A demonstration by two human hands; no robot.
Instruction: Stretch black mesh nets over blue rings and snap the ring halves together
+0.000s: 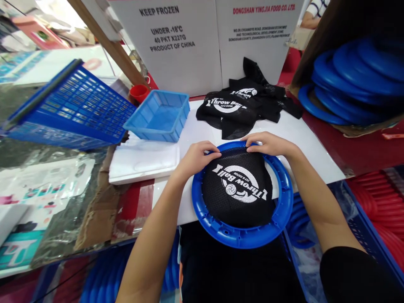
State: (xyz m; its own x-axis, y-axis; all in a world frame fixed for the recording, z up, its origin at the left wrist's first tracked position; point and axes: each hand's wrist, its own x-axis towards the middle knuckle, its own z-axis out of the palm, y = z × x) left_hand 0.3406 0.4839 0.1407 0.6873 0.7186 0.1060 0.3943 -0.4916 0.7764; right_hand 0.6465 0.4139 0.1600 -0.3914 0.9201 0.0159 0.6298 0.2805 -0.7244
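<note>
A blue ring (242, 237) lies at the near edge of the white counter (303, 139), with a black mesh (237, 189) spread inside it. The left hand (195, 156) and right hand (268, 144) both pinch the mesh's far edge against the ring's rim, fingers closed on the cloth. Seating it well likely calls for even tension from both hands, working outward around the rim so the print stays centred.

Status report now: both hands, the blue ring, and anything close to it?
Left hand and right hand both pinching black mesh at far edge of blue ring. Ring flat on white board. Spare mesh pile lies behind, apart.
</note>
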